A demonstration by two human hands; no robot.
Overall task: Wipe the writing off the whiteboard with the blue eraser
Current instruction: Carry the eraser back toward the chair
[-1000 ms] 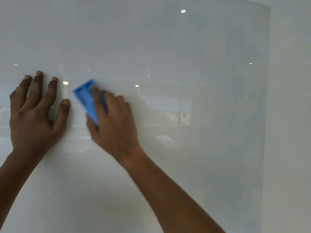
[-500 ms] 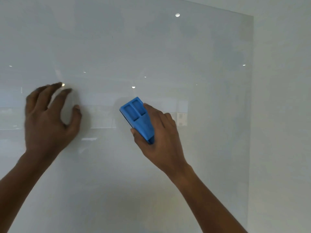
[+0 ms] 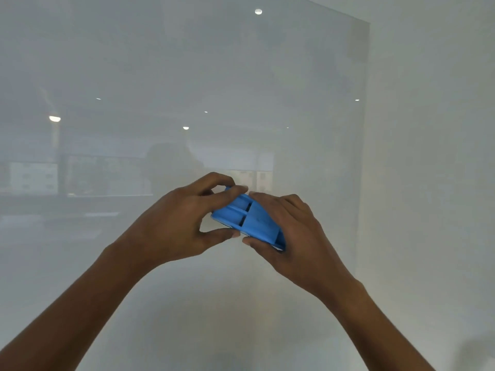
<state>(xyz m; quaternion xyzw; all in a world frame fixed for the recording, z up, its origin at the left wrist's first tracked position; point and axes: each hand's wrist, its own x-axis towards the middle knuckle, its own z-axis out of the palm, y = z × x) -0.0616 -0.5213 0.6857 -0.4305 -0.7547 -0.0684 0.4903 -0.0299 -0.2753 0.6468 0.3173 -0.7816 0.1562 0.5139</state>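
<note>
So, blue eraser (image 3: 249,218) sat between both: left grip (image 3: 174,223) pinched one end, thumb under, right grip (image 3: 294,231) curled round the other, whiteboard (image 3: 187,76) behind.

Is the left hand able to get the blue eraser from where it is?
Most likely yes: the left hand pinches one end of the blue eraser; only the right hand, gripping the other end, must let go.

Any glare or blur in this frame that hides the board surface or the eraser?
Head view: the glossy whiteboard mirrors ceiling lights as small bright spots and a hazy room reflection, no blown-out glare; blue eraser fairly sharp between left hand and right hand; forearms slightly soft; no writing discernible.
</note>
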